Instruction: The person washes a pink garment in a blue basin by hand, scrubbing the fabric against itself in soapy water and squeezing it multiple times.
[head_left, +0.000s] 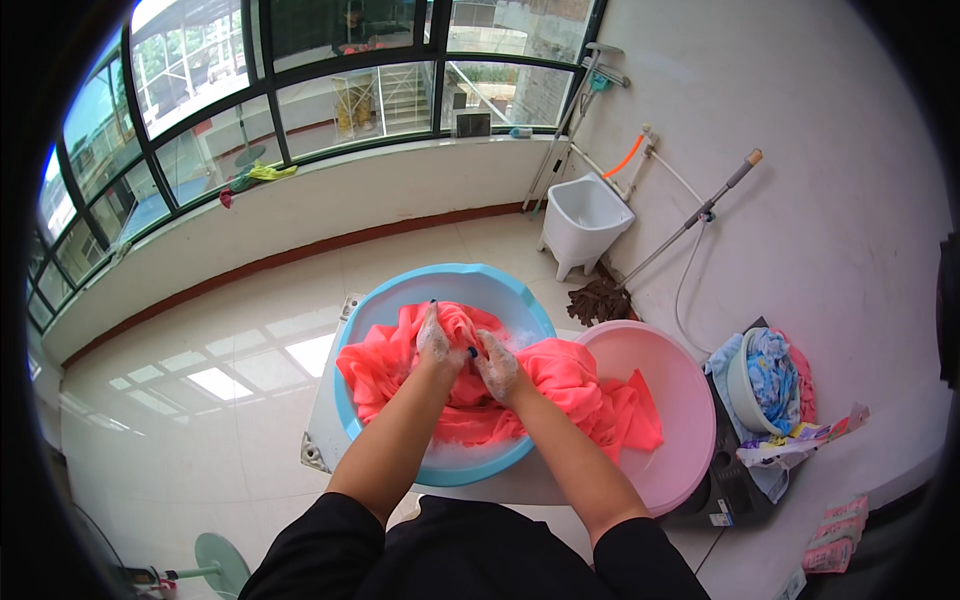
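Note:
A large coral-pink cloth (450, 409) lies bunched in a blue plastic basin (420, 283), with white suds around it. My left hand (435, 341), wet with foam, grips a fold of the cloth near the middle of the basin. Close beside it, my right hand (496, 365) also holds the gathered cloth, and foam covers its back. Part of the cloth drapes over the right rim into a pink plastic basin (679, 390). My fingertips are partly hidden in the folds.
A light-coloured stand (330, 405) bears the blue basin. To the right, a pale bowl of blue patterned cloth (772, 375) rests on a dark appliance (739, 502). Farther off are a white mop sink (585, 210), a mop (600, 300) and a windowsill (360, 161).

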